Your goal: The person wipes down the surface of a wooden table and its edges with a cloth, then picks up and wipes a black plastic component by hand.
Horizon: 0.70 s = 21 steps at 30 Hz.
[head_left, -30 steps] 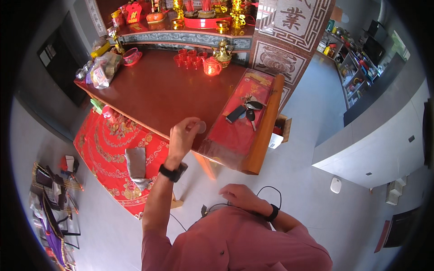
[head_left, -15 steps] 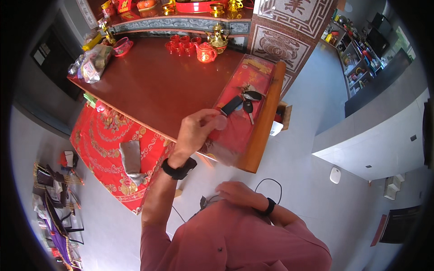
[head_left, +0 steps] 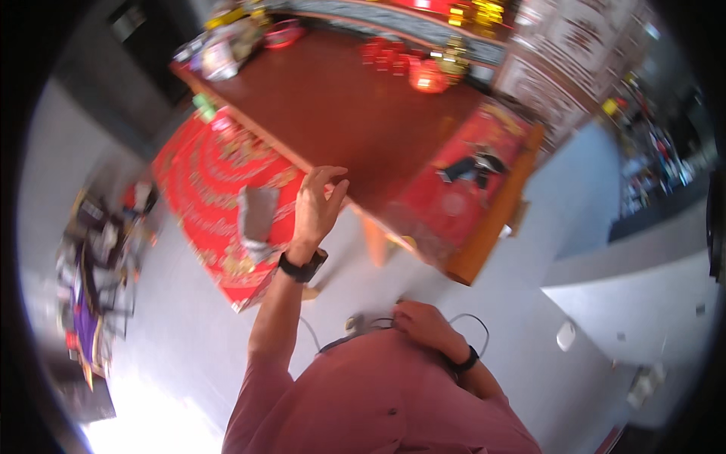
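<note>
My left hand (head_left: 319,208) is at the near edge of the dark red table (head_left: 325,98), fingers apart and slightly bent, with nothing in it. On the red strip (head_left: 469,151) along the table's right side, a small round translucent disc (head_left: 454,204) lies below a dark rectangular object (head_left: 455,168) and keys (head_left: 482,170). My right hand (head_left: 423,325) is low by my waist, fingers curled near a dark cable (head_left: 476,322); whatever they hold, if anything, is hidden. The picture is blurred.
Red teapot (head_left: 428,77), cups (head_left: 386,57) and bagged items (head_left: 221,57) stand on the table. A patterned red cloth (head_left: 197,204) with grey fabric (head_left: 255,216) is at lower left. A cluttered rack (head_left: 98,280) is at left, a white cabinet (head_left: 628,295) at right.
My left hand has let go of the disc, now lying on the red strip, and pulled back leftward. The view has swung, shifting the table up and rightward in the picture.
</note>
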### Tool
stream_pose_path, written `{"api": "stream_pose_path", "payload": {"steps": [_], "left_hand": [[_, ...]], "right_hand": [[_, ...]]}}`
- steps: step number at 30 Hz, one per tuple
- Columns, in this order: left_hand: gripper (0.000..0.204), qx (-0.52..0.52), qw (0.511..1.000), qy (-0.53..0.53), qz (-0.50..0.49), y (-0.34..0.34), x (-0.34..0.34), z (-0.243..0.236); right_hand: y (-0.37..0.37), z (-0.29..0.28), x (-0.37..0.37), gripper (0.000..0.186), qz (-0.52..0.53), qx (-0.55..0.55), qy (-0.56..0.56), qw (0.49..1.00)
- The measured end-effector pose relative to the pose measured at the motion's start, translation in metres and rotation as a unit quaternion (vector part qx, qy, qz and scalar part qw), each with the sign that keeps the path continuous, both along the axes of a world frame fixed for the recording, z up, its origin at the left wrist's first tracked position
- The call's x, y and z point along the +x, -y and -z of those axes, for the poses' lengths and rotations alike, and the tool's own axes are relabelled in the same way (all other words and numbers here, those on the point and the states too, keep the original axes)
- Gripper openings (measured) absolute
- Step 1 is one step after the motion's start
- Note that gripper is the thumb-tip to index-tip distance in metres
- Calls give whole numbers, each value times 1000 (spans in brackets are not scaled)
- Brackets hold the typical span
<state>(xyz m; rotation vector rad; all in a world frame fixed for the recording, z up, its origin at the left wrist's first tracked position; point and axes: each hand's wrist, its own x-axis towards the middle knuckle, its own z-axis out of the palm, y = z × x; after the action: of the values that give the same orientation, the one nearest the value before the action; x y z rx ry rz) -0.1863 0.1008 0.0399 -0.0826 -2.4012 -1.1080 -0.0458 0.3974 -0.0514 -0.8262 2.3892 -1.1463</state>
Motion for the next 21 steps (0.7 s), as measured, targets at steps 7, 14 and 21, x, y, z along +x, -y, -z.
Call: {"api": "stream_pose_path", "payload": {"steps": [7,14,21], "left_hand": [[71,-180,928,154,-288,165,77,138],[60,-157,914,221,-302,205,105,227],[50,-201,946,68,-244,120,-5,243]], "right_hand": [[13,-7,6,19,-24,8,43,999],[24,-11,2,21,-87,65,68,992],[15,-18,15,21,-71,111,52,990]]}}
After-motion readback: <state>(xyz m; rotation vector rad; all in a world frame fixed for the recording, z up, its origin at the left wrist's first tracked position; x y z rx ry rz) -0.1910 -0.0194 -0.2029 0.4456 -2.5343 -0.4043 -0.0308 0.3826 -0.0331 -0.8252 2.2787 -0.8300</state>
